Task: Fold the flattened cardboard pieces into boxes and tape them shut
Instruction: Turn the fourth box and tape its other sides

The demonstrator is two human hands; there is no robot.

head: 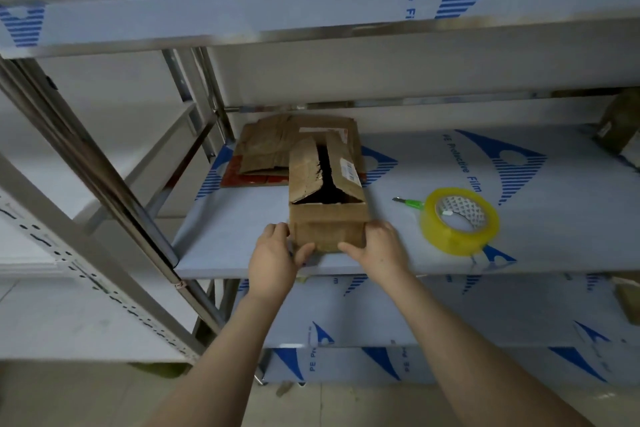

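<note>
Cardboard box [327, 204] gripped at its near end by both hands, close to the front edge of the middle shelf [235, 229].

Stands upright with top flaps unclosed, dark gap down the middle, white label on the right flap. Left hand [273, 255] curled round the near left corner, thumb across the near face; right hand [375, 246] clasping the near right corner the same way. Behind and left, flattened cardboard pieces [273, 146] stacked flat; touching the box or not, cannot tell. To the right, well apart, yellowish tape roll [459, 220] lying flat, green-handled cutter [408, 202] just beside it, between roll and box. Blue-printed protective film over the shelf.
</note>
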